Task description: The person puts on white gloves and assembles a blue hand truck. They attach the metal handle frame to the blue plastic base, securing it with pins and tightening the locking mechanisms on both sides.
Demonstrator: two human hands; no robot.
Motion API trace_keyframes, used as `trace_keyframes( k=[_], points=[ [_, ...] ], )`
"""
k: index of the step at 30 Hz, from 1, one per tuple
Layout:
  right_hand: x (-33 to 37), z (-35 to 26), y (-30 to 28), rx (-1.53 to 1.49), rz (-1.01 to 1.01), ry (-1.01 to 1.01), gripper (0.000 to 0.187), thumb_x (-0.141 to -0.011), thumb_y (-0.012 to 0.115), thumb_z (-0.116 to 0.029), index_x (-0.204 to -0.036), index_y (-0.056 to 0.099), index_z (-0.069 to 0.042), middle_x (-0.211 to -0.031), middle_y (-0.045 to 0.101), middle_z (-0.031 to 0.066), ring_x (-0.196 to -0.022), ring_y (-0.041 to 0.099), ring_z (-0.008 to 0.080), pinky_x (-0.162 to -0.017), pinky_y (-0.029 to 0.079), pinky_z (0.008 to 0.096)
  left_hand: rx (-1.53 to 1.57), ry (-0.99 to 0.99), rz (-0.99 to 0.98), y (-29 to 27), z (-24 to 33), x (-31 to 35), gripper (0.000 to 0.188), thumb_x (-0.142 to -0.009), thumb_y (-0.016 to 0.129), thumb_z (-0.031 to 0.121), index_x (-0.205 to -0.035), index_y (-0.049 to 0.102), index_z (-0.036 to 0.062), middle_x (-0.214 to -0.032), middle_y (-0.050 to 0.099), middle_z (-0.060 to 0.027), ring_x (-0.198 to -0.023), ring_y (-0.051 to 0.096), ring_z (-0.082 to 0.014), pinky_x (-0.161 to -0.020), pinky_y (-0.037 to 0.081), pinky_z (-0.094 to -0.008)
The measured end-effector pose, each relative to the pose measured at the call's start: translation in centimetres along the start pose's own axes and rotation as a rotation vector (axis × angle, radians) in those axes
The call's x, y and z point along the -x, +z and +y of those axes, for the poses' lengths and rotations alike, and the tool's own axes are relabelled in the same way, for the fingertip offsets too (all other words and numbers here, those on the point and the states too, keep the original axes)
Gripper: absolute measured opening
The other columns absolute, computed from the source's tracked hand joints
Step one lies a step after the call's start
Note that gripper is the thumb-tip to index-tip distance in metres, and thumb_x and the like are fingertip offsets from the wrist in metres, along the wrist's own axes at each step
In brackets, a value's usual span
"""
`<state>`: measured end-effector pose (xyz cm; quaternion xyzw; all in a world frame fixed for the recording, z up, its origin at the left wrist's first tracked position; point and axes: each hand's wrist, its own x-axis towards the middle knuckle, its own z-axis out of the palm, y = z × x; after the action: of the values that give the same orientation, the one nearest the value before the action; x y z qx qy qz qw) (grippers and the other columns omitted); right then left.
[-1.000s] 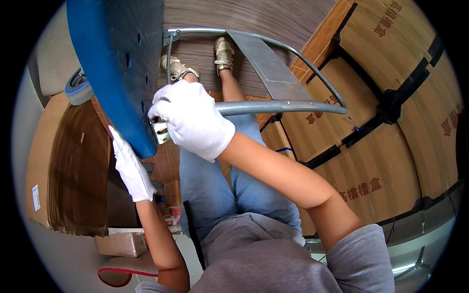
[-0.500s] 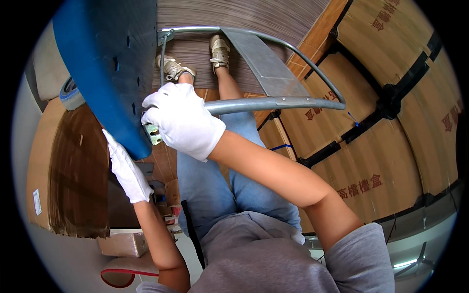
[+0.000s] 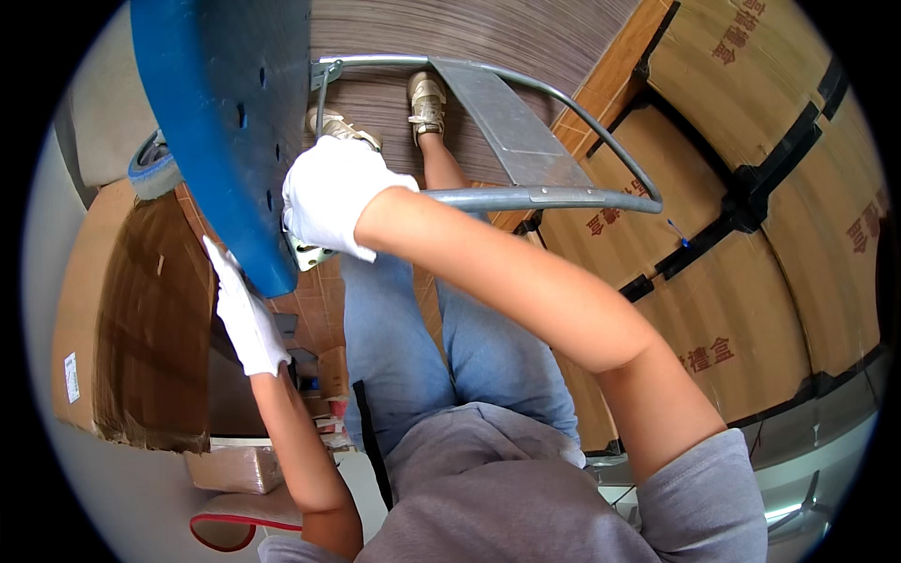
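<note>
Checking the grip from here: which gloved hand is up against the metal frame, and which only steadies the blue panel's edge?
The right hand is by the grey metal frame; the left hand rests lower, along the blue panel edge.

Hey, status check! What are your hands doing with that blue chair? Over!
Left hand flat under the blue chair seat edge. Right hand pressed at the seat by the grey metal frame. Cardboard boxes close on the right.

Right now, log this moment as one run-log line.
left hand: braces blue panel edge | right hand: at bracket beside metal frame
</note>
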<state>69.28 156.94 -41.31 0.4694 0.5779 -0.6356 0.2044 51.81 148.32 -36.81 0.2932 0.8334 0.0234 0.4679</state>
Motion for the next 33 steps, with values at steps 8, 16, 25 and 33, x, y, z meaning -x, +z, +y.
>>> trace_keyframes(
  k=[8,16,25,33],
  points=[
    [-2.3,1.0,2.0,-0.107,-0.126,0.011,0.028,-0.073,0.06,-0.028,-0.084,0.073,-0.006,-0.088,0.069,0.0176,-0.084,0.067,0.0302,-0.075,0.051,0.0365,0.111,-0.061,-0.159,-1.3,-1.4,-3.3,0.022,-0.094,0.057,0.017,-0.104,0.065,-0.001,-0.094,0.066,-0.003,-0.083,0.058,-0.0114,-0.077,0.045,-0.0261],
    [-1.7,-1.1,0.3,-0.026,-0.161,0.186,0.023,-0.081,0.057,-0.019,-0.091,0.071,-0.004,-0.088,0.069,0.0178,-0.083,0.067,0.0344,-0.076,0.054,0.0405,0.044,0.091,-0.176,-1.4,-1.8,-4.0,0.02,-0.091,0.059,0.014,-0.099,0.066,-0.0029,-0.09,0.065,-0.0025,-0.077,0.053,-0.0086,-0.071,0.043,-0.0234],
    [3.7,2.0,1.2,-0.123,0.35,-0.164,0.032,-0.087,0.059,-0.031,-0.096,0.067,-0.001,-0.087,0.066,0.018,-0.084,0.066,0.0328,-0.077,0.053,0.0398,0.049,-0.063,-0.266,-1.9,-1.7,-4.4,0.024,-0.091,0.061,0.022,-0.099,0.068,-0.0005,-0.085,0.065,-0.002,-0.078,0.055,-0.0098,-0.075,0.044,-0.0256],
    [5.8,4.2,1.4,0.102,0.014,0.055,0.06,-0.088,0.046,-0.064,-0.096,0.061,-0.006,-0.077,0.066,0.0145,-0.073,0.068,0.029,-0.065,0.053,0.0403,-0.018,-0.039,-0.31,-2.6,-0.9,-5.2,0.021,-0.09,0.062,0.02,-0.093,0.067,0.0004,-0.082,0.062,-0.0012,-0.075,0.052,-0.0089,-0.072,0.042,-0.0247]
  ],
)
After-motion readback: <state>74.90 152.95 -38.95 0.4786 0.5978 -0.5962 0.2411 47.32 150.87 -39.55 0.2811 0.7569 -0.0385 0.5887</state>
